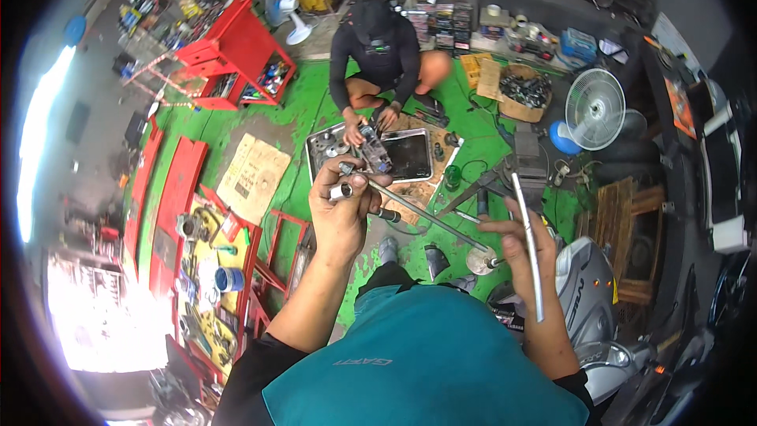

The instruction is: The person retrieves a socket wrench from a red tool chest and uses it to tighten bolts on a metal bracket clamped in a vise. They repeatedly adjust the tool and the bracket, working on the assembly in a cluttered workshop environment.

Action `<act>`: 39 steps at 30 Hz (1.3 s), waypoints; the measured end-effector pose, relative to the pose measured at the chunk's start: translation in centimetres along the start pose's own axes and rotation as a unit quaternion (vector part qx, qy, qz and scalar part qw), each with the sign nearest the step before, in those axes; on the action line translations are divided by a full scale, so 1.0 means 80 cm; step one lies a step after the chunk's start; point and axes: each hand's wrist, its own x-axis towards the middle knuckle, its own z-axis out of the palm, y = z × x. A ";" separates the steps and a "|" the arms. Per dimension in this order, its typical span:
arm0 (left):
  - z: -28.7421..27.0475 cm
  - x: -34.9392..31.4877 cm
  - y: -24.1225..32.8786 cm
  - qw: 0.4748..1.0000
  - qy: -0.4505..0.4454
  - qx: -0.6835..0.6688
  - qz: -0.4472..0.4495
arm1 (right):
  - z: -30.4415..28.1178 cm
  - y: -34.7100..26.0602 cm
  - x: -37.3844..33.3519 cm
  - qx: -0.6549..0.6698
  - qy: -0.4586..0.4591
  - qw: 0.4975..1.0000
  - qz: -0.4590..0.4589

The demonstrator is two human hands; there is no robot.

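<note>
Left hand [337, 226]: just off the view's centre toward 8 o'clock; its grip is clamped, fingers curled around a chrome socket [341, 192] and a long steel rod [430, 219].
Chrome socket: beside the thumb, its round open end in view.
Long steel rod: slants away from the left fingers toward 4 o'clock.
Dark cylinder [386, 214]: just beside the left fingers, toward 4 o'clock; whether it is held, I cannot tell.
Right hand [544, 260]: near 4 o'clock; its grip is closed on a silver bar [525, 221], the index finger stretched toward 9 o'clock.
Silver bar: crosses in front of the palm, one end toward 12 o'clock, the other toward 6.
Co-worker [377, 59]: sits at 12 o'clock in dark clothes, hands on a block-shaped metal part [377, 150].
Metal tray [430, 155]: beneath that part, on the green floor [303, 95].
Flat cardboard [252, 177]: on the floor at 9 o'clock.
Red tool cart [252, 41]: between 10 and 11 o'clock, loaded with tools and parts.
Yellow tabletop [206, 252]: toward 8 o'clock, carrying a blue tub [229, 279] and metal pieces.
White-and-blue fan [595, 109]: between 2 and 3 o'clock.
Silver scooter [583, 292]: near 4 o'clock, beyond the right hand.
</note>
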 end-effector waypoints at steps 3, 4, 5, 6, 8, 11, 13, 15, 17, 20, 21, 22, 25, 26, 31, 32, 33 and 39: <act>-0.016 -0.014 0.023 1.000 0.017 0.000 0.025 | 0.047 -0.027 -0.001 -0.007 -0.056 0.998 0.002; -0.022 -0.019 0.031 0.999 0.023 -0.002 0.028 | 0.059 -0.032 -0.001 -0.017 -0.068 0.997 0.008; -0.029 -0.023 0.038 0.999 0.028 -0.004 0.030 | 0.072 -0.037 -0.003 -0.027 -0.080 0.996 0.014; -0.037 -0.028 0.046 0.999 0.034 -0.005 0.032 | 0.084 -0.041 -0.005 -0.032 -0.089 0.995 0.016; -0.054 -0.037 0.060 0.997 0.063 0.018 0.034 | 0.106 -0.049 -0.007 -0.079 -0.135 0.988 -0.020; -0.085 -0.051 0.083 0.994 0.101 0.026 0.038 | 0.147 -0.060 -0.013 -0.114 -0.191 0.973 -0.055; -0.112 -0.061 0.102 0.991 0.118 0.055 0.034 | 0.185 -0.063 -0.023 -0.125 -0.196 0.972 -0.045; -0.144 -0.075 0.126 0.992 0.115 0.052 0.008 | 0.225 -0.064 -0.034 -0.116 -0.192 0.974 -0.028; -0.180 -0.096 0.149 0.987 0.100 0.129 0.005 | 0.265 -0.064 -0.047 -0.100 -0.184 0.978 -0.020; -0.238 -0.124 0.177 0.988 0.100 0.115 -0.013 | 0.324 -0.063 -0.069 -0.093 -0.186 0.978 -0.009; -0.256 -0.132 0.184 0.988 0.109 0.105 -0.013 | 0.343 -0.063 -0.077 -0.096 -0.192 0.977 -0.004; -0.276 -0.141 0.191 0.989 0.115 0.088 -0.015 | 0.363 -0.062 -0.085 -0.089 -0.199 0.976 -0.001; -0.330 -0.164 0.215 0.989 0.126 0.075 -0.019 | 0.421 -0.059 -0.108 -0.102 -0.219 0.970 0.013; -0.346 -0.171 0.223 0.989 0.130 0.073 -0.017 | 0.438 -0.060 -0.115 -0.097 -0.229 0.968 0.013; -0.414 -0.209 0.261 0.985 0.159 0.068 0.009 | 0.514 -0.061 -0.139 -0.093 -0.284 0.954 -0.009; -0.426 -0.216 0.266 0.982 0.172 0.072 0.012 | 0.526 -0.060 -0.141 -0.104 -0.304 0.947 -0.013; -0.438 -0.224 0.270 0.979 0.188 0.072 0.003 | 0.538 -0.060 -0.143 -0.115 -0.325 0.939 -0.018; -0.485 -0.278 0.273 0.949 0.304 -0.022 0.078 | 0.613 -0.036 -0.157 -0.076 -0.451 0.888 -0.041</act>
